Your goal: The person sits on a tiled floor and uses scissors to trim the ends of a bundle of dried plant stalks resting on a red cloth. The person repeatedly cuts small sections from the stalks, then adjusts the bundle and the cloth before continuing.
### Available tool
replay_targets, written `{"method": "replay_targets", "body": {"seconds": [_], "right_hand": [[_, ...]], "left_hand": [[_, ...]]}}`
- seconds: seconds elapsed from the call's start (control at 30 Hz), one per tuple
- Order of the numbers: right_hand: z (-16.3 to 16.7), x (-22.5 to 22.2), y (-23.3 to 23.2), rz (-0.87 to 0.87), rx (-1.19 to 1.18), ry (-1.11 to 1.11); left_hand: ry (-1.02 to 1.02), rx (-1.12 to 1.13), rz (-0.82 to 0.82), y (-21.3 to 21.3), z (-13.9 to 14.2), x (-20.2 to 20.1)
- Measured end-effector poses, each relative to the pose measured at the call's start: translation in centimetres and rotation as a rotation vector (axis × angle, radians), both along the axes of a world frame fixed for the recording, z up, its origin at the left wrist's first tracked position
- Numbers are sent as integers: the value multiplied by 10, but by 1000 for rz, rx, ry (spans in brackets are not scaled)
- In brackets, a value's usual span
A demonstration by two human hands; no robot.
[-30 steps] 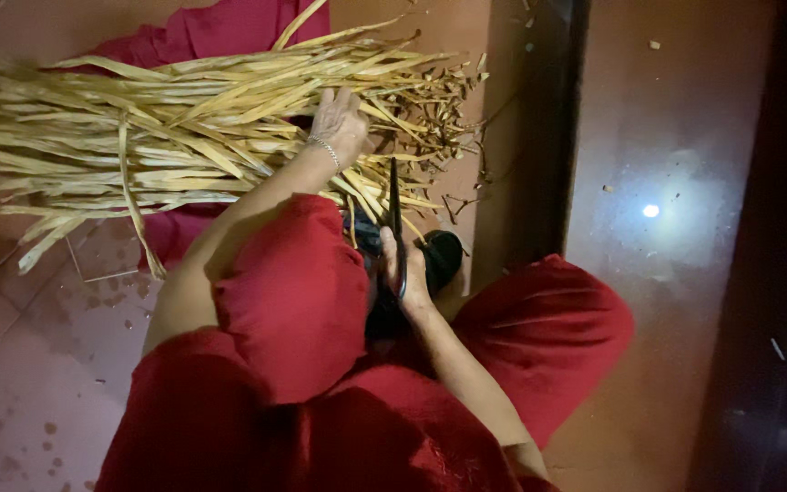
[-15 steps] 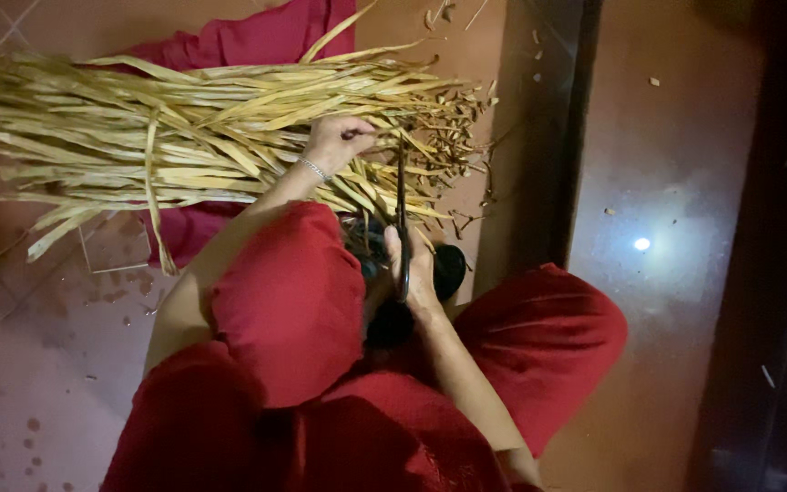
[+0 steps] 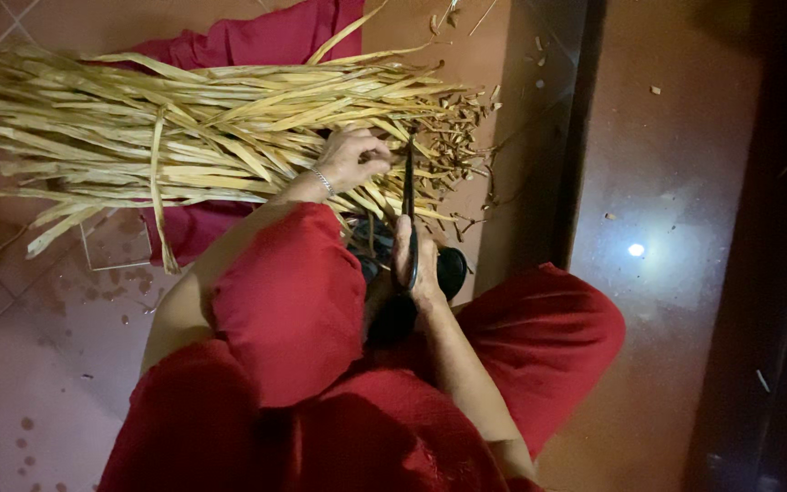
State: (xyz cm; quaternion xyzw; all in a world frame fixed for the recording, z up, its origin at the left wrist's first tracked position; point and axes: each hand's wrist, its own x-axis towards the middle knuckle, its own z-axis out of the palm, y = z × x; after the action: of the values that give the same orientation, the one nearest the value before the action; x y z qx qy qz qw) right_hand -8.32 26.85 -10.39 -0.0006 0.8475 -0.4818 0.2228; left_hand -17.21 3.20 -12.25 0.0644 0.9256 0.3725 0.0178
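A big bundle of dried yellow leaf strips (image 3: 184,137) lies across the floor, tied round with one strip. My left hand (image 3: 352,157) grips strips near the bundle's right end, a thin bracelet on the wrist. My right hand (image 3: 416,264) holds black-handled scissors (image 3: 409,196), whose blades point up into the strip ends beside the left hand. Both arms reach out over my red-clothed knees.
A red cloth (image 3: 257,41) lies under the bundle. Cut scraps (image 3: 466,118) are scattered at the strips' right ends. Reddish floor tiles (image 3: 38,364) are at the left, a dark step or groove (image 3: 576,137) and a glossy brown floor (image 3: 685,228) at the right.
The view has drifted, so the bundle sits lower and more to the right. My left hand has closed round the strips, and the scissors have come up beside it.
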Motion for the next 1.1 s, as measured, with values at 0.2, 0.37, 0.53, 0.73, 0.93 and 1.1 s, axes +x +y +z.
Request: {"method": "replay_targets", "body": {"seconds": [0.2,0.37,0.53,0.73,0.93,1.1], "right_hand": [[-7,1,2,-205,-200,17],[-5,4,6,-456,-491,-59],[-15,16,0,-413,-778,-302],[-20,15,1,-99,-367,64],[-5,-2,13,-238,-489,-14],[-4,-5,20,-224,-404,52]], "left_hand": [[-210,-310,50,15,12,-3],[-235,28,273,9,15,-5],[-173,444,328,-6,13,-3],[-70,245,209,-6,7,2],[60,-61,90,-1,5,8],[30,-171,27,4,10,11]]}}
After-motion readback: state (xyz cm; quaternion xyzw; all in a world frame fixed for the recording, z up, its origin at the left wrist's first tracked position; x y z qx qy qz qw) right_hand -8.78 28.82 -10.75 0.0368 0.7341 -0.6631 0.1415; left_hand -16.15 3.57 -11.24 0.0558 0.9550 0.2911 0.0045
